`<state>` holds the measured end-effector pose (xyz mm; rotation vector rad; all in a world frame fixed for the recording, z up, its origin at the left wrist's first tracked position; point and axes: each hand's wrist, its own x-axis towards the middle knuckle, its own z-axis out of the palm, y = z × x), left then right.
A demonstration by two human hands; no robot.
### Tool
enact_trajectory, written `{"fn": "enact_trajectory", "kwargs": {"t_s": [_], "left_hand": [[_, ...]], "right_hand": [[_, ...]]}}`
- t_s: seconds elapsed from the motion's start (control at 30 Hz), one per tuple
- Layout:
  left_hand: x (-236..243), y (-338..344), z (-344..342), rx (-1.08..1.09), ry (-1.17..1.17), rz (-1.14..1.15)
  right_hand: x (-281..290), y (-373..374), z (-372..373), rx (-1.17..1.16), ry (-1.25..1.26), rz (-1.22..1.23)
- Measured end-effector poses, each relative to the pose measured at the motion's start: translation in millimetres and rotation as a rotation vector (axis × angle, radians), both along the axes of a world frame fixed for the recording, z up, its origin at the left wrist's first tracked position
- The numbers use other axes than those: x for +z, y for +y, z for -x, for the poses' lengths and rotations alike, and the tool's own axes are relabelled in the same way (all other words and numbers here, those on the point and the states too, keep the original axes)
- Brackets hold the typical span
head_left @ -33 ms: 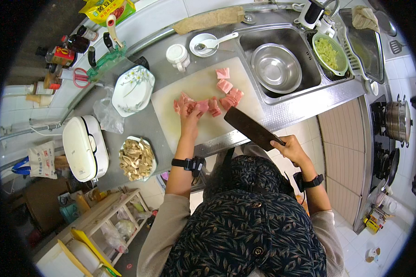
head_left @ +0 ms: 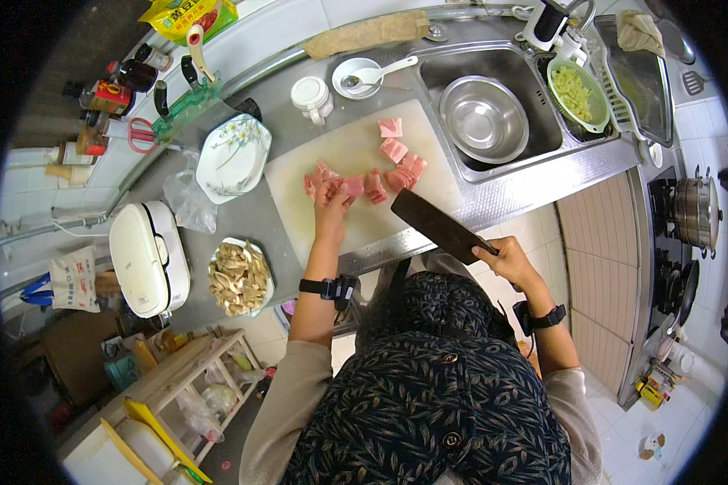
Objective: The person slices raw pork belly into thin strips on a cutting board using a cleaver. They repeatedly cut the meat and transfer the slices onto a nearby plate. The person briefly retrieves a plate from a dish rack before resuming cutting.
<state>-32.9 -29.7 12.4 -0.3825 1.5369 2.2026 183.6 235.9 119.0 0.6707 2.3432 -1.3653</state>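
Now | L hand (head_left: 332, 200) pressing pink meat chunks (head_left: 356, 186), prob. raw | R hand (head_left: 505, 260) grip clenched on dark cleaver (head_left: 441, 226)

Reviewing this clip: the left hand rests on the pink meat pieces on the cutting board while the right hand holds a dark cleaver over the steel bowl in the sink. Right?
Not quite. In the head view the right hand holds the dark cleaver over the counter's front edge, beside the cutting board, not over the steel bowl. The left hand does rest on the meat pieces.
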Motion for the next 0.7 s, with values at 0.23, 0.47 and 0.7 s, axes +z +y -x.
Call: {"fn": "enact_trajectory", "kwargs": {"t_s": [0.23, 0.47, 0.7], "left_hand": [[-10.6, -24.6, -9.7, -0.113, 0.056, 0.009], [-12.8, -30.2, -22.8, -0.132, 0.055, 0.141], [-33.3, -13.5, -36.6, -0.132, 0.284, 0.38]], "right_hand": [[-8.3, -10.7, 10.1, 0.144, 0.13, -0.083], [-17.6, -20.2, 35.7, 0.117, 0.13, -0.222], [-10.3, -25.5, 39.0, 0.138, 0.112, -0.253]]}}
